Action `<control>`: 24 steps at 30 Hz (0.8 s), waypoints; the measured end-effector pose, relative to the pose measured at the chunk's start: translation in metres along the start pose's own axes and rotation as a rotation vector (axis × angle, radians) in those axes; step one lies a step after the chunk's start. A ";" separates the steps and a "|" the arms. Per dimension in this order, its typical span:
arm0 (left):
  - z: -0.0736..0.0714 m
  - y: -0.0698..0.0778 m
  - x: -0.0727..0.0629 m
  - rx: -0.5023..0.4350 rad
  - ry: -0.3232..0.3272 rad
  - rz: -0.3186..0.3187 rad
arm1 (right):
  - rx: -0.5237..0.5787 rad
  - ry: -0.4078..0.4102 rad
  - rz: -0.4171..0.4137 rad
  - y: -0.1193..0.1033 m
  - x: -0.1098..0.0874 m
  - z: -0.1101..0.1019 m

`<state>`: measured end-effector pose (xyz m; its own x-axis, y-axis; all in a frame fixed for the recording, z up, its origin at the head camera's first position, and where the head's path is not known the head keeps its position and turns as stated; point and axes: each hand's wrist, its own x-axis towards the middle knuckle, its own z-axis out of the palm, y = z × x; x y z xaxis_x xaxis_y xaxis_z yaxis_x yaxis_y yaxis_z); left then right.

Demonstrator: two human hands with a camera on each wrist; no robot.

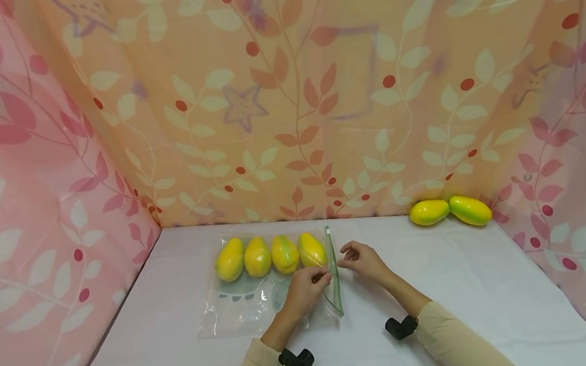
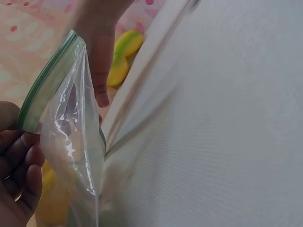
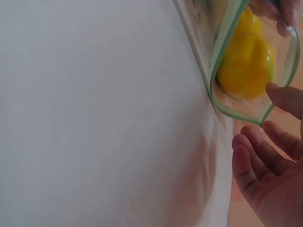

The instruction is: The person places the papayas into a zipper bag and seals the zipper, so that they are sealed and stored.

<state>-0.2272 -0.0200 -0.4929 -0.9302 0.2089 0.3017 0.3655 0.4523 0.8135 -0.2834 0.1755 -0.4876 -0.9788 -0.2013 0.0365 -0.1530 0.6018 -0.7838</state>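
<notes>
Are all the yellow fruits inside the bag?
No, two yellow fruits lie outside the clear bag, near the far right corner of the table.

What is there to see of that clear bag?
The bag looks like thin, shiny plastic, with a green rim and grey-blue printed shapes. It lies on the white table, its open end gaping toward the person's right. Four yellow-green fruits sit inside in a row. The left hand pinches the rim; the right hand is close by.

Place: curtained booth (image 1: 321, 147), building type unclear | leaf-print drapes (image 1: 297, 87) on 3 sides | 1 white-covered table (image 1: 363, 307) between them
</notes>
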 end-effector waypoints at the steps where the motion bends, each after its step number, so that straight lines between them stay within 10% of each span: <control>1: 0.000 0.000 0.000 0.001 0.004 0.001 | -0.008 -0.002 0.000 0.000 0.000 -0.002; 24: 0.005 0.001 -0.007 0.035 0.069 -0.003 | -0.101 0.013 0.065 0.005 0.013 -0.075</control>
<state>-0.2205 -0.0163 -0.4969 -0.9310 0.1477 0.3338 0.3624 0.4834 0.7968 -0.3067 0.2340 -0.4451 -0.9887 -0.1497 -0.0039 -0.1014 0.6882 -0.7184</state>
